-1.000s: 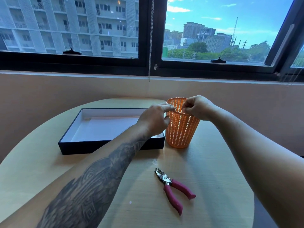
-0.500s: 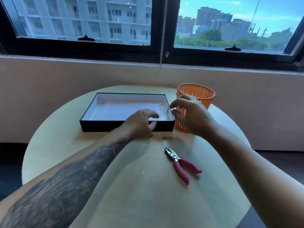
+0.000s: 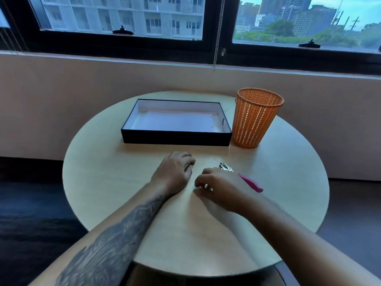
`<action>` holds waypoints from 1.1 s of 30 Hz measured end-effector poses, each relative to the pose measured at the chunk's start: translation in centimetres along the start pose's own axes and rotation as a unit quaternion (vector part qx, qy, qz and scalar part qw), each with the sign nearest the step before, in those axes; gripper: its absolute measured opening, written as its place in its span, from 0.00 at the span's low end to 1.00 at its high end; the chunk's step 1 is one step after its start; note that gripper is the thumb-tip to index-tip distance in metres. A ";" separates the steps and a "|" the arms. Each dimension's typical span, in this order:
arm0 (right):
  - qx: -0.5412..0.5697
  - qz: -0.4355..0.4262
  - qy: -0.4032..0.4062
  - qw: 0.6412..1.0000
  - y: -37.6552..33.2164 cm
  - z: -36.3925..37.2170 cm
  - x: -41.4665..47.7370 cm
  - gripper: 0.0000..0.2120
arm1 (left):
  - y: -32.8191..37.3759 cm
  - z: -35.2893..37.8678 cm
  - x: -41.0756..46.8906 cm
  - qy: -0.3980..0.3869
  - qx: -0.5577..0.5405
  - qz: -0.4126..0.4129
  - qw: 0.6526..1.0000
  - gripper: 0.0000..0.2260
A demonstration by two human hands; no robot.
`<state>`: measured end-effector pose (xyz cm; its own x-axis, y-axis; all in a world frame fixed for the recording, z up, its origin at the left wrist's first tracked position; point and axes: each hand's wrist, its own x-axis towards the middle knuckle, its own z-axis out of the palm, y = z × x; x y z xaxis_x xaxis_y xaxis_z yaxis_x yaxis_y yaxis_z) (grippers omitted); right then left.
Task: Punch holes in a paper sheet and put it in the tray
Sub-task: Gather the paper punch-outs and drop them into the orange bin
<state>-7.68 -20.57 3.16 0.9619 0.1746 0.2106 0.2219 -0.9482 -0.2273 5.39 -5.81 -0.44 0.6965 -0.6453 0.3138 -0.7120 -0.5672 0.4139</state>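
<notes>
**Sheet in tray, both hands low on table**

A white paper sheet [image 3: 179, 121] is seen lying flat inside the black rectangular tray with white lining [image 3: 175, 138], set at the far side of the round pale wooden table [image 3: 99, 174]. An orange plastic mesh basket [image 3: 255, 120] is stood upright just beside the tray's right end. The left hand [image 3: 173, 174] is rested on the tabletop, fingers loosely curled, nothing held. The right hand [image 3: 218, 188] is held alongside, fingers curled inward, nothing pinched. A pink-handled metal hole punch [image 3: 250, 183] is partly hidden behind it; contact cannot be told.
</notes>
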 end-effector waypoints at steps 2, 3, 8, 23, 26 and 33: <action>-0.016 0.000 -0.003 1.000 -0.3 0.4 0.5 0.07 | 0.0 0.0 -0.1 0.006 -0.001 0.001 1.000 0.11; -0.026 0.001 -0.005 1.000 -0.4 0.6 0.8 0.07 | 0.0 0.0 -0.1 0.007 -0.001 0.002 1.000 0.11; -0.086 -0.006 -0.027 0.996 -0.8 0.8 2.1 0.06 | 0.0 0.0 -0.2 0.008 -0.008 -0.001 1.000 0.13; 0.149 0.127 0.021 0.980 1.0 1.0 0.9 0.08 | -0.2 0.2 -0.1 0.024 -0.007 0.008 1.000 0.12; 0.161 0.145 0.001 0.976 1.4 1.0 0.8 0.08 | -0.3 0.3 -0.1 0.024 -0.008 0.008 1.000 0.11; 0.018 0.013 -0.026 0.999 0.3 0.3 0.7 0.05 | -0.3 0.4 -0.1 0.021 -0.003 0.009 1.000 0.12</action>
<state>-6.88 -20.61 3.00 0.9741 0.1655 0.1542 0.2022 -0.9424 -0.2664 5.54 -5.77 -0.92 0.6868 -0.6331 0.3571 -0.7240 -0.5522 0.4134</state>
